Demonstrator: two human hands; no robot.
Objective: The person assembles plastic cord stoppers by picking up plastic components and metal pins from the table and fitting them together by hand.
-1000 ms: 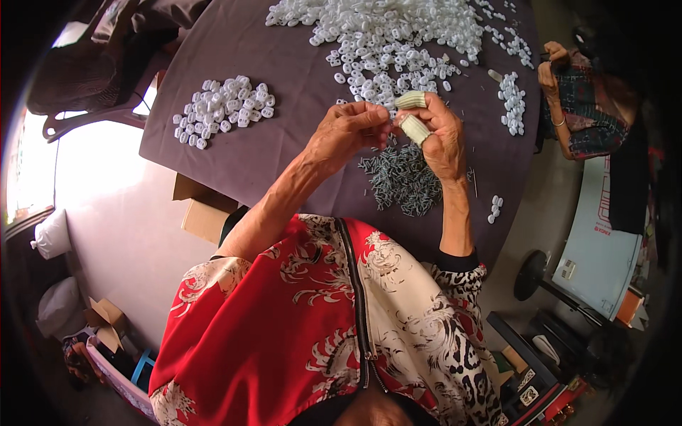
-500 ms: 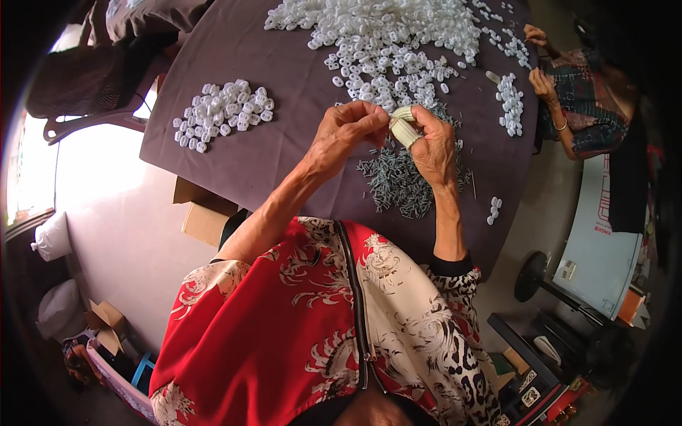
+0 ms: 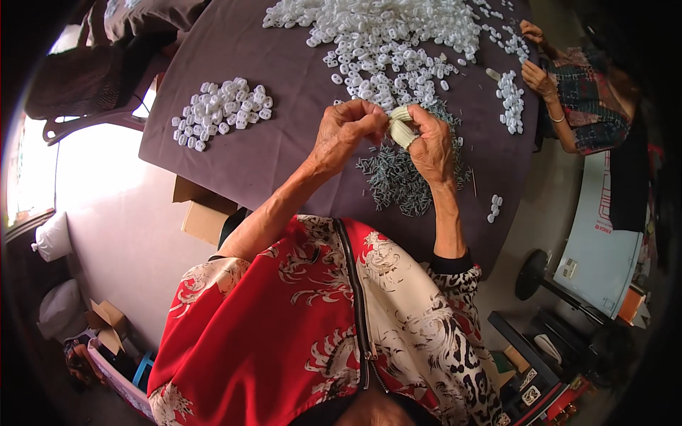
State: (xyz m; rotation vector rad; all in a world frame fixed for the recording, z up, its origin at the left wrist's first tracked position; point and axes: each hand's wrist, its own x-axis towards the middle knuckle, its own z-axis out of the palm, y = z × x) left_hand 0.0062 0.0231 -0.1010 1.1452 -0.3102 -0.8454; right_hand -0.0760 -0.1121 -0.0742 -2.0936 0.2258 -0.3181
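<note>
My left hand (image 3: 348,131) and my right hand (image 3: 430,145) meet above a dark purple table (image 3: 284,153). Their fingertips pinch a small pale piece (image 3: 400,128) between them; a pale wrap covers one right fingertip, so which hand bears the piece is unclear. Under my hands lies a heap of small grey metal pins (image 3: 398,181). Beyond them spreads a large pile of white plastic parts (image 3: 387,42). A smaller heap of white parts (image 3: 220,110) sits to the left.
Another person (image 3: 586,99) works at the table's right edge, hands near a strip of white parts (image 3: 509,99). A few white parts (image 3: 494,207) lie near the front right. A cardboard box (image 3: 202,216) sits under the table. Chairs stand at left.
Both hands have stayed together over the pin heap, shifting slightly lower and closer. The other person's hands have moved along the right edge.
</note>
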